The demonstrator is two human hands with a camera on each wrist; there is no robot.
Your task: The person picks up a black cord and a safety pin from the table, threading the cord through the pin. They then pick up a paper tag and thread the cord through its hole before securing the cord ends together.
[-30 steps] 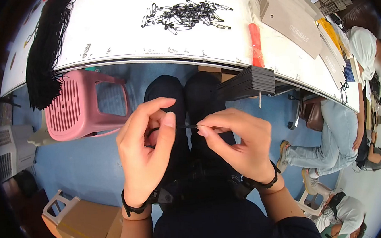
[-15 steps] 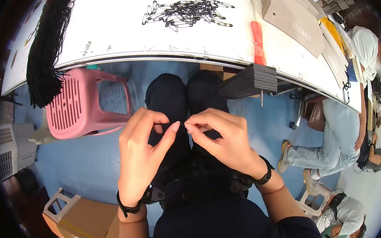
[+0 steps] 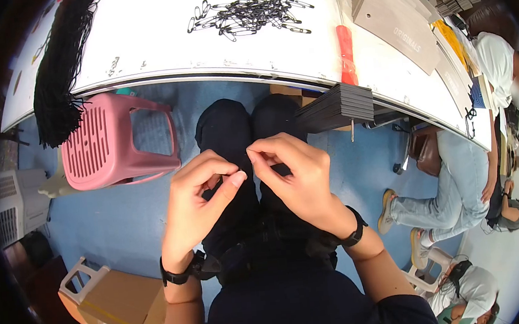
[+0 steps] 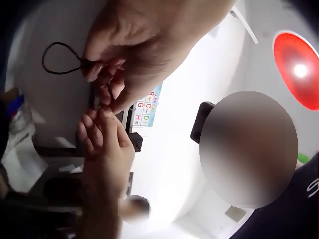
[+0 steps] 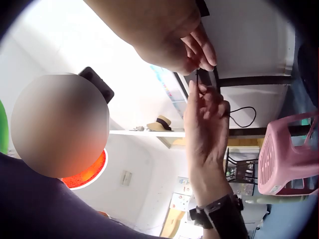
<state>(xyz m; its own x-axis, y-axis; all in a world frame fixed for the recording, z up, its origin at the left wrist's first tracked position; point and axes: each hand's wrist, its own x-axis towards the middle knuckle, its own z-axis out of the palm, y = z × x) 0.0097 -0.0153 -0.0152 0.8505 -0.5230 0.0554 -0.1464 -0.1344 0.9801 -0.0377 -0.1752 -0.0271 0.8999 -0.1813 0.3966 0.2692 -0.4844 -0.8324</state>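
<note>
My left hand [image 3: 196, 194] pinches a thin black cord over my lap. A loop of the black cord [image 4: 61, 73] sticks out beyond its fingers in the left wrist view. Close beside it, my right hand [image 3: 302, 174] pinches the cord between thumb and forefinger, its fingertips a little farther forward than the left ones. In the right wrist view a short dark stretch of cord runs between the two hands' fingertips. Most of the cord is hidden by the fingers. A thick bundle of black cords [image 3: 60, 74] hangs over the table's left front edge.
On the white table [image 3: 140, 43] lie a pile of black safety pins [image 3: 254, 15], a red-handled screwdriver [image 3: 345, 45] and grey printed cards [image 3: 395, 29]. A stack of dark cards [image 3: 341, 110] juts past the front edge. A pink stool [image 3: 96, 141] stands left; a seated person [image 3: 456, 177] is right.
Both hands have come together from a wider gap with the cord stretched between them. The right hand has moved left and slightly forward; both still pinch the cord.
</note>
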